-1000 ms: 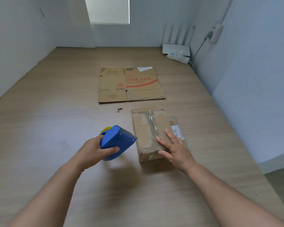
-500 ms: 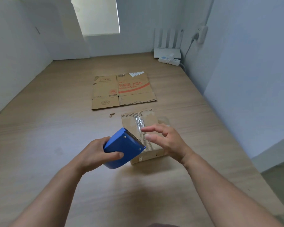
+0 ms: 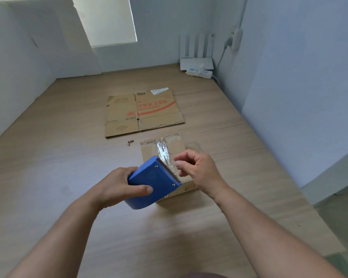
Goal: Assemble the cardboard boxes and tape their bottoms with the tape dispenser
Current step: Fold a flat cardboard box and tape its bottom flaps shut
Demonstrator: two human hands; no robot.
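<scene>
Frame centre: left hand with fingers wrapped round blue tape dispenser, serrated blade facing right hand. Fingers of right hand curled just beside blade (pinching tape end or not: cannot tell). Small taped cardboard box on desk, behind both hands. Flattened cardboard box higher in frame, apart from it.

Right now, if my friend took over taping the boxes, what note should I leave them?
Left hand: grips the blue tape dispenser, above the small box.
Right hand: fingers curled by the dispenser's blade; pinching tape or not, unclear.
Done: small box folded, one shiny tape strip along its seam.
To do: flat box beyond it, not yet assembled or taped.
</scene>
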